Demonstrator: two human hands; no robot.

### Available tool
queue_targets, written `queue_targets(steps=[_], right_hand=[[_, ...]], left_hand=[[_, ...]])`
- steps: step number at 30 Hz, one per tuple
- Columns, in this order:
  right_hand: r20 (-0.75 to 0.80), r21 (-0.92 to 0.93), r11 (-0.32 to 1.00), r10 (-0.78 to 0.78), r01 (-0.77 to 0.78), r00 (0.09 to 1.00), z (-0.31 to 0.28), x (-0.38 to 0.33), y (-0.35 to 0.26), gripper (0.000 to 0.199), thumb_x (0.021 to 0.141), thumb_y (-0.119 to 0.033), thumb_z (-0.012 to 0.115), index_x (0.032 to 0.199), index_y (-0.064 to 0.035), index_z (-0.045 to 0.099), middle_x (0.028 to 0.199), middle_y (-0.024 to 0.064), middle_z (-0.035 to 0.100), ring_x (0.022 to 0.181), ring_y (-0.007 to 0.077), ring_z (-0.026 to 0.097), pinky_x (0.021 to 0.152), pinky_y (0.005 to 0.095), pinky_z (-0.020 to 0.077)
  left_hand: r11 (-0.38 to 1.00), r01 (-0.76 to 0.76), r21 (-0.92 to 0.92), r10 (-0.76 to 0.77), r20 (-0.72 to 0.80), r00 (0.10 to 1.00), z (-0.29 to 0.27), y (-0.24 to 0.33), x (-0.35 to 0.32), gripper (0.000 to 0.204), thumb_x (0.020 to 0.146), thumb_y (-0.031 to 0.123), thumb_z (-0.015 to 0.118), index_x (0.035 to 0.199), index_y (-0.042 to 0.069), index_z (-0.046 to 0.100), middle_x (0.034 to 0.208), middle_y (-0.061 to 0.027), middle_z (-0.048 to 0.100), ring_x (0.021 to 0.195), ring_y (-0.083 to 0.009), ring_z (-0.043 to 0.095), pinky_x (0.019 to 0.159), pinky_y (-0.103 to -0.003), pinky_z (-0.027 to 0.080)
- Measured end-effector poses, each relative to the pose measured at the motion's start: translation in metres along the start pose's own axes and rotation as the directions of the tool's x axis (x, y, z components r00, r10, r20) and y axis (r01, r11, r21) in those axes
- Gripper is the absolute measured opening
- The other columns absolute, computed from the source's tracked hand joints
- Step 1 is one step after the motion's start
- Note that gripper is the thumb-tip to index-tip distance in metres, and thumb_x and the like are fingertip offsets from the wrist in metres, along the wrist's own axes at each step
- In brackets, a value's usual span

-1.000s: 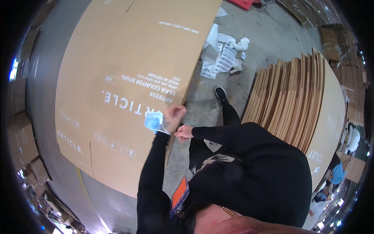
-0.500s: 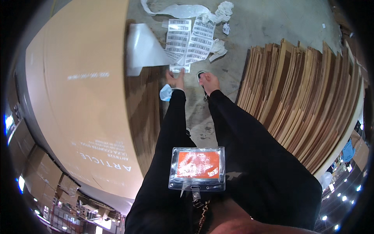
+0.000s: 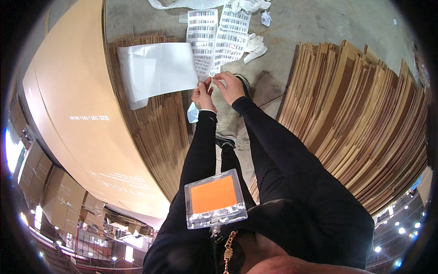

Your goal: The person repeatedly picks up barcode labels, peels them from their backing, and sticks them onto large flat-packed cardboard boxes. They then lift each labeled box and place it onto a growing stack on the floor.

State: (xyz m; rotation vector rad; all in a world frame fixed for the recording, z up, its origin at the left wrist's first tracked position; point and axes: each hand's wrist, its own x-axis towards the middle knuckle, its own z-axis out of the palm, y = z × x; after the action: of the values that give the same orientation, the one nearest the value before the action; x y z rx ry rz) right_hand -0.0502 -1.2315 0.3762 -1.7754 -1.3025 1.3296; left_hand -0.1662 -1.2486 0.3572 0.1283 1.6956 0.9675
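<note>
My left hand (image 3: 204,97) is closed, its fingertips at the lower right corner of a blank white sheet (image 3: 159,68). That sheet lies over the edges of stacked flat cardboard on the left. My right hand (image 3: 230,86) meets the left fingertips, thumb and forefinger nearly together; whatever is between them is too small to make out. Just beyond my hands are sheets of printed barcode labels (image 3: 202,34), side by side and overlapping low down, their near ends reaching my fingers. A pale blue face mask (image 3: 192,113) hangs at my left wrist.
Upright flattened cardboard (image 3: 346,118) fills the right side. At left stands a large brown carton panel (image 3: 77,114) beside more stacked cardboard (image 3: 157,132). Crumpled white paper (image 3: 255,45) and a pale strip (image 3: 182,3) lie on the concrete floor. A badge holder (image 3: 214,196) hangs before me.
My right hand has moved left to meet the left hand. The white sheet now appears flatter and farther left over the cardboard. My view has shifted, and the badge has swung.
</note>
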Motion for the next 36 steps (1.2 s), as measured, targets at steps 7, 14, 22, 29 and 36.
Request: queue_targets(steps=[7,14,22,29,36], right_hand=[[-0.04,0.084,0.99,-0.106,0.109,0.994,0.013,0.01,0.005,0.016,0.083,-0.017,0.064,0.096,-0.0076,0.067,0.098,0.0113,0.064,0.096,0.0317,0.06,0.083,0.0376,0.0474],[0.147,0.104,0.994,0.03,-0.046,0.989,0.027,0.017,0.013,0.019,0.078,-0.017,0.07,0.093,-0.006,0.069,0.092,0.0108,0.068,0.09,0.0286,0.064,0.081,0.0357,0.0492],[0.375,0.166,0.981,0.028,-0.097,0.927,0.015,0.033,0.016,0.015,0.081,-0.014,0.069,0.093,-0.0048,0.069,0.09,0.0082,0.069,0.086,0.0204,0.065,0.077,0.0313,0.049],[0.404,0.002,0.989,-0.135,0.147,0.905,0.008,0.046,0.014,0.012,0.083,-0.016,0.063,0.089,-0.0058,0.065,0.084,0.0108,0.068,0.083,0.028,0.065,0.075,0.0366,0.0494],[0.222,-0.681,0.69,-0.127,0.246,0.967,-0.062,0.164,0.061,0.023,0.078,-0.009,0.058,0.101,-0.0112,0.059,0.092,0.0125,0.067,0.087,0.0355,0.063,0.075,0.0476,0.0467]], left_hand=[[0.997,-0.082,0.009,0.082,-0.169,0.982,0.001,-0.005,-0.013,0.026,0.096,0.024,0.054,0.107,0.0,0.058,0.105,-0.0098,0.065,0.102,-0.0221,0.063,0.082,-0.037,0.051],[0.995,-0.104,0.009,0.104,-0.146,0.984,-0.006,-0.007,-0.012,0.026,0.096,0.024,0.054,0.105,0.0,0.06,0.105,-0.0096,0.065,0.1,-0.0202,0.063,0.082,-0.036,0.05],[0.981,-0.183,0.067,0.189,-0.105,0.976,-0.017,-0.014,-0.012,0.027,0.096,0.024,0.053,0.109,0.001,0.059,0.107,-0.0087,0.064,0.097,-0.0185,0.062,0.079,-0.034,0.051],[0.963,-0.226,0.144,0.245,-0.136,0.96,-0.017,-0.017,-0.014,0.028,0.096,0.025,0.052,0.108,0.0,0.058,0.105,-0.0088,0.064,0.096,-0.0184,0.063,0.078,-0.033,0.052],[0.884,-0.331,0.329,0.385,-0.114,0.916,-0.006,-0.003,-0.023,0.029,0.097,0.026,0.052,0.097,-0.002,0.061,0.09,-0.0064,0.065,0.079,-0.0111,0.058,0.072,-0.026,0.047]])
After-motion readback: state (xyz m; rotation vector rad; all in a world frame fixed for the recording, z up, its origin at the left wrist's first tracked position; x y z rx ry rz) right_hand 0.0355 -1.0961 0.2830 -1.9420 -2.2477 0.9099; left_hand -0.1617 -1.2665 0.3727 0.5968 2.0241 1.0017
